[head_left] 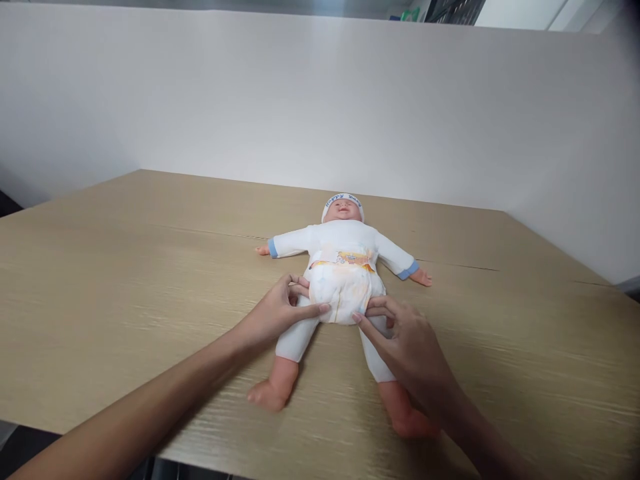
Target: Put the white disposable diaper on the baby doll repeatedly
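Note:
A baby doll (345, 233) lies on its back on the table, head away from me, arms spread and legs apart toward me. It wears a white suit with blue cuffs and a cap with lettering. Around its hips sits a white diaper (343, 290) with an orange printed waistband. My left hand (287, 303) is at the diaper's left leg edge, thumb on the front and fingers at the side. On the other side, my right hand (403, 330) pinches the right leg edge between thumb and fingers. The fingertips are partly hidden.
The wood-grain table (150, 280) runs wide on both sides of the doll, with thin seams across its top. A pale partition wall (310, 100) stands behind it. Dark objects show below the table's front edge at lower left.

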A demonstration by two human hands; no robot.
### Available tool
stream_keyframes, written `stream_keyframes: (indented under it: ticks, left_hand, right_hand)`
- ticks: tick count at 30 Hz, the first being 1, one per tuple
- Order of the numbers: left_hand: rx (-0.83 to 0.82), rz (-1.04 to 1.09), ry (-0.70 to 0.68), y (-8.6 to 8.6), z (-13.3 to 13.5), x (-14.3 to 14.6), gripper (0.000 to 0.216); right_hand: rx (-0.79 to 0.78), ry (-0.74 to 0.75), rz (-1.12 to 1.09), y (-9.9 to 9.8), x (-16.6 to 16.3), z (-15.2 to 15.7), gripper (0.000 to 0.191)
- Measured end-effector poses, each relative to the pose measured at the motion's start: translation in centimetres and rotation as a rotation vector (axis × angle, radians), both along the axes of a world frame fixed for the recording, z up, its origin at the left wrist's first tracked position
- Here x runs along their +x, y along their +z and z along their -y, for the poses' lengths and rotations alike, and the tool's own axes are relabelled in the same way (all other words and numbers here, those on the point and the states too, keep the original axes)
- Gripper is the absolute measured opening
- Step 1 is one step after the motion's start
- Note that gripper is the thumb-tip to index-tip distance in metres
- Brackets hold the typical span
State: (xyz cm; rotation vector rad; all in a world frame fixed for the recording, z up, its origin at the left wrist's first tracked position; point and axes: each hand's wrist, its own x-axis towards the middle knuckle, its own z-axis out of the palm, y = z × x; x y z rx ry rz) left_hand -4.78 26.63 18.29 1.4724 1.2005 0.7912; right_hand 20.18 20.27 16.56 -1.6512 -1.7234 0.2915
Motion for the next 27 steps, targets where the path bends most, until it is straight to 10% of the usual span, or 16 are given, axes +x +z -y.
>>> stream_keyframes:
  ticks: [11,22,27]
  left_hand:
    - [0.282,-0.314,-0.149,2.1,0.7,-0.2,0.038]
    - [-0.288,0.242,-0.232,1.7,-1.1,-0.5,0.049]
    - [-0.224,0.221,-0.269,2.1,-1.1,-0.6,0.042]
  right_hand:
    - [0.044,-0.006,0.096,0.0,-0.4,0.0,0.047]
    - [-0.133,0.085,-0.27,0.0,-0.2,-0.5,0.033]
    - [-0.186,0.129,-0.39,0.1,0.0,-0.9,0.032]
